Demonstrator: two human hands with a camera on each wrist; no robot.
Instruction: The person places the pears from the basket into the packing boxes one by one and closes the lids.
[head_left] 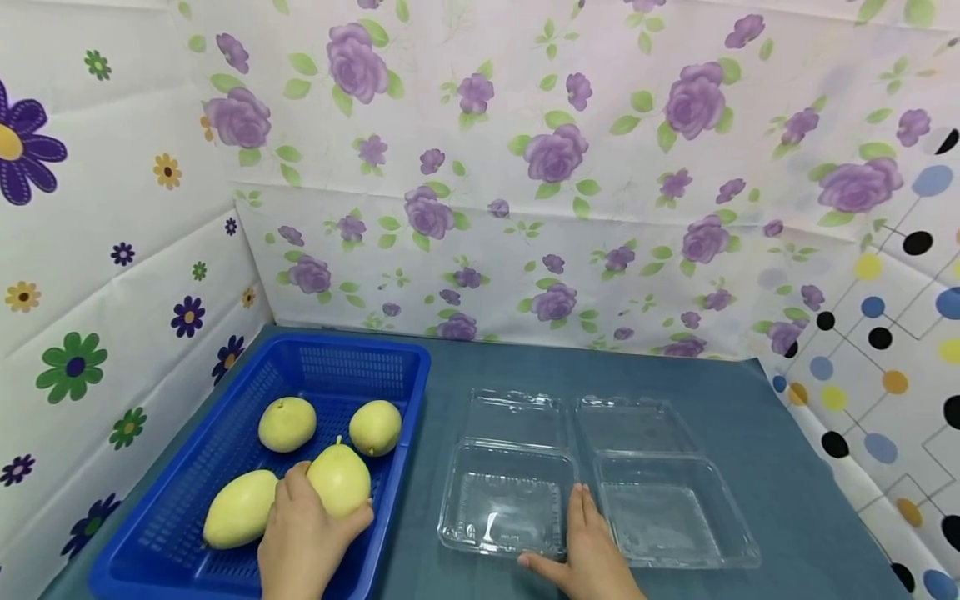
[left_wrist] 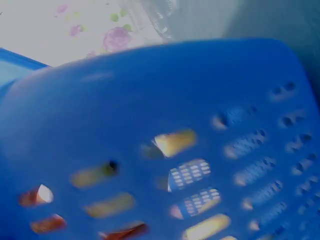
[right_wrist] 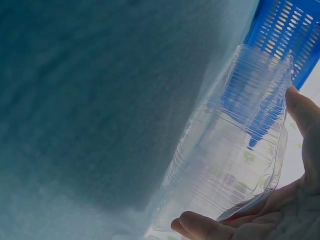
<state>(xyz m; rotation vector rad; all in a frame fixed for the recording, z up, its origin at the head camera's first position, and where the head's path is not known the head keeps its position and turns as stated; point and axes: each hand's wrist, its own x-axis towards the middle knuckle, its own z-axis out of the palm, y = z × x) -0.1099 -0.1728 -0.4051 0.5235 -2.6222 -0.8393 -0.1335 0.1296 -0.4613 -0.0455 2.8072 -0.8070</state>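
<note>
My left hand reaches into a blue plastic basket and grips a pale yellow-green pear with a short stem, fingers on its left and thumb on its right. Three more pears lie around it: one at the back, one on the right, one at the left. My right hand rests against the near right corner of an opened clear plastic container. In the right wrist view, thumb and straight fingers touch adjoining sides of this container. The basket wall hides my left hand in the left wrist view.
A second opened clear container stands just right of the first, lid folded to the back. Both are on a blue-grey tablecloth. Flowered sheeting rises behind, with patterned sheets at both sides.
</note>
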